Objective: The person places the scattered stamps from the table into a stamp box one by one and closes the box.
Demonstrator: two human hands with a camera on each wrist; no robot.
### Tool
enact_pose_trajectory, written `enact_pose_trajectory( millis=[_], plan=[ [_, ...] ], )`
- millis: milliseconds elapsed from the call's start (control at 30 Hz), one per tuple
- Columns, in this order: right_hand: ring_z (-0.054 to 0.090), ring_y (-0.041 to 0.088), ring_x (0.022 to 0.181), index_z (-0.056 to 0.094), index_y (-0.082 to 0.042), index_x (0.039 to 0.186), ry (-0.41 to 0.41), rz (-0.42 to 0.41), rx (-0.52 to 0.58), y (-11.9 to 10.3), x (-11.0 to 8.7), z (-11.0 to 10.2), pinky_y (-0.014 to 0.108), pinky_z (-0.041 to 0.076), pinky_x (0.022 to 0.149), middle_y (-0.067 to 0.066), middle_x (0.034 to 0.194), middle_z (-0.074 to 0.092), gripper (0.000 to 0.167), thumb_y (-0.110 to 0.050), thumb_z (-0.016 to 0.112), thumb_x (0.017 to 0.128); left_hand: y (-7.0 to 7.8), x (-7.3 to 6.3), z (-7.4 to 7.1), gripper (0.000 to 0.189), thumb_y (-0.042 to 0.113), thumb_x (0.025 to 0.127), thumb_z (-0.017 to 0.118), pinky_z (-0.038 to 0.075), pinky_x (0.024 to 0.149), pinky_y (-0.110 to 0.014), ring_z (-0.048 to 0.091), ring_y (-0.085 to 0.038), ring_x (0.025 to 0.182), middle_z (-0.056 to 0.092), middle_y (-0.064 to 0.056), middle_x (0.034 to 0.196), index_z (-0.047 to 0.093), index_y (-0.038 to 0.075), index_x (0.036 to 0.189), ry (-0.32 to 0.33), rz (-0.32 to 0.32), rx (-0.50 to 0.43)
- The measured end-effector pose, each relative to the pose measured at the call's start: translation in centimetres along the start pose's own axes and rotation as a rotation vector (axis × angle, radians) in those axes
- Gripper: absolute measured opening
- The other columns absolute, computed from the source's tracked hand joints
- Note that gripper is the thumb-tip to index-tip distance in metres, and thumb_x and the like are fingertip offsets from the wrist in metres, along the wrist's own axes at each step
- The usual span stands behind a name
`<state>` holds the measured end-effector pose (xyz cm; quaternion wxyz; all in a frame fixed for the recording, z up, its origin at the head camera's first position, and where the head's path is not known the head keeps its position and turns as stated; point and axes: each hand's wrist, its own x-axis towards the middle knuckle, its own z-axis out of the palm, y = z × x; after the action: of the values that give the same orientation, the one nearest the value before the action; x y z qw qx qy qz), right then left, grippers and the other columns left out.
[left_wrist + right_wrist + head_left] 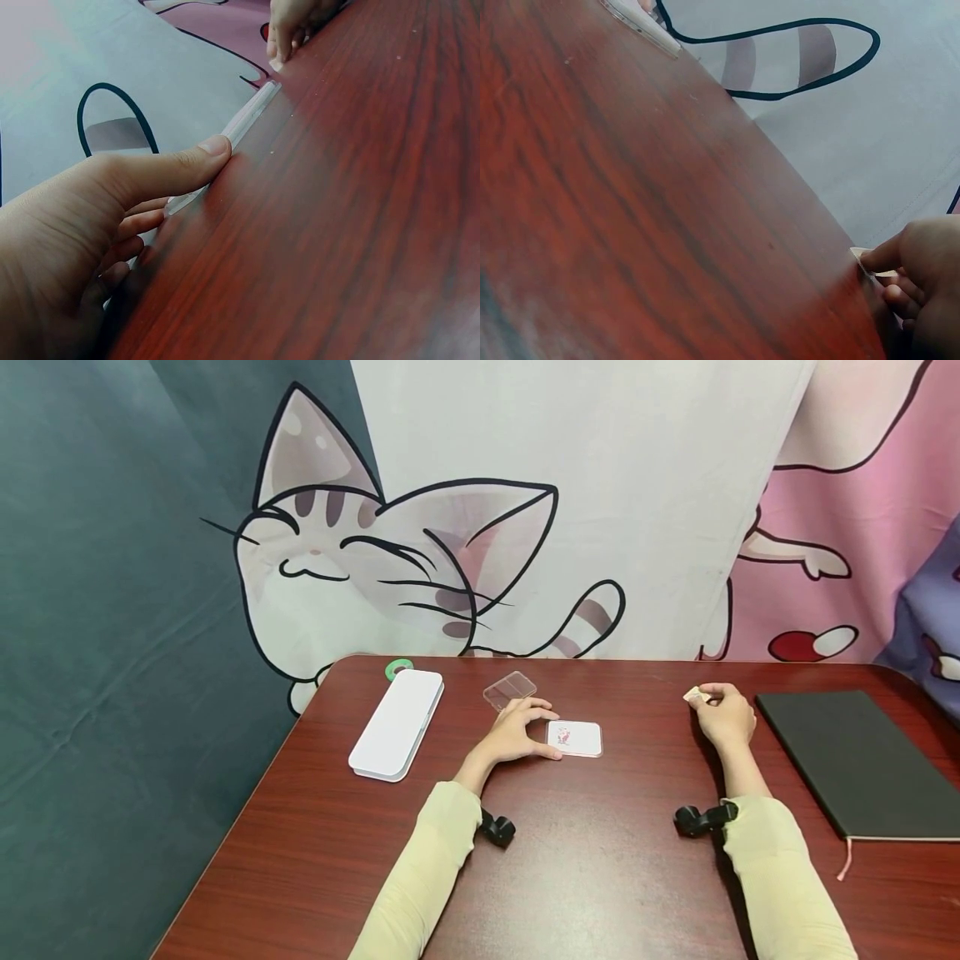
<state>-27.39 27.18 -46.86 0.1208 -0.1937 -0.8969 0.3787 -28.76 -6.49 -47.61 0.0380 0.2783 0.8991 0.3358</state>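
Note:
My left hand spans the left end of a thin, clear-edged flat box, thumb on the near edge and fingers at the far edge. White shows inside the box, with a small red drawing at its left. In the left wrist view the thumb presses the side of the box, which lies on the table. Farther right, my right hand pinches a small cream-coloured piece of paper between thumb and fingers, low over the table. Behind the left hand lies a clear plastic lid, partly covered by the fingers.
A white oblong case lies at the left, with a green tape roll behind it. To the right lies a large black notebook with a pink ribbon. Printed cloth hangs behind the wooden table.

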Motion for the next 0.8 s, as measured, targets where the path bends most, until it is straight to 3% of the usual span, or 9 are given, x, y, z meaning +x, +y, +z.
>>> enact_pose_trajectory(
  millis=[200,267,333,433,700,800],
  plan=[
    [0.053,0.028,0.091,0.061,-0.001,0.123,0.033,0.019,0.048,-0.38,0.07,-0.01,0.052,0.032,0.101,0.018,0.106,0.065,0.034,-0.02,0.058,0.095,-0.11,0.03,-0.11,0.061,0.036,0.067,0.089,0.035,0.109,-0.043,0.043,-0.02,0.131,0.055,0.004,0.137,0.068,0.021,0.122,0.0,0.003,0.004],
    [0.051,0.014,0.083,0.062,-0.005,0.123,0.043,0.03,0.065,-0.48,0.15,-0.02,0.047,0.035,0.098,-0.002,0.089,0.066,0.035,-0.024,0.059,0.095,-0.12,0.03,-0.16,0.061,0.036,0.067,0.089,0.035,0.109,-0.043,0.043,-0.02,0.131,0.055,0.004,0.138,0.068,0.021,0.122,0.0,0.004,0.004],
    [0.046,-0.001,0.076,0.064,-0.01,0.125,0.053,0.029,0.089,-0.54,0.23,0.01,0.039,0.038,0.093,-0.023,0.073,0.057,0.036,-0.027,0.061,0.094,-0.12,0.05,-0.21,0.061,0.036,0.066,0.089,0.035,0.109,-0.043,0.043,-0.02,0.131,0.055,0.003,0.138,0.068,0.021,0.122,0.002,0.005,0.003],
    [0.039,-0.015,0.069,0.064,-0.015,0.129,0.064,0.01,0.15,-0.64,0.28,0.13,0.024,0.037,0.083,-0.041,0.064,0.039,0.037,-0.028,0.061,0.094,-0.1,0.11,-0.23,0.061,0.036,0.066,0.089,0.035,0.109,-0.043,0.044,-0.02,0.13,0.055,0.003,0.137,0.068,0.02,0.122,0.013,0.008,0.004],
    [0.043,-0.02,0.079,0.069,-0.012,0.121,0.01,-0.003,0.243,-0.73,-0.49,0.5,0.01,0.034,0.082,-0.039,0.072,0.057,0.032,-0.029,0.061,0.095,-0.07,0.0,0.23,0.062,0.038,0.067,0.089,0.035,0.109,-0.042,0.044,-0.019,0.13,0.056,0.004,0.137,0.068,0.021,0.122,-0.003,-0.002,0.006],
    [0.047,-0.015,0.068,0.068,-0.006,0.119,-0.026,-0.043,0.308,-0.96,-0.62,0.82,0.009,0.039,0.071,-0.037,0.065,0.053,0.033,-0.027,0.063,0.094,-0.1,0.05,0.22,0.061,0.037,0.066,0.089,0.035,0.109,-0.042,0.044,-0.019,0.13,0.056,0.004,0.136,0.069,0.021,0.122,0.006,-0.002,0.007]
  ],
)
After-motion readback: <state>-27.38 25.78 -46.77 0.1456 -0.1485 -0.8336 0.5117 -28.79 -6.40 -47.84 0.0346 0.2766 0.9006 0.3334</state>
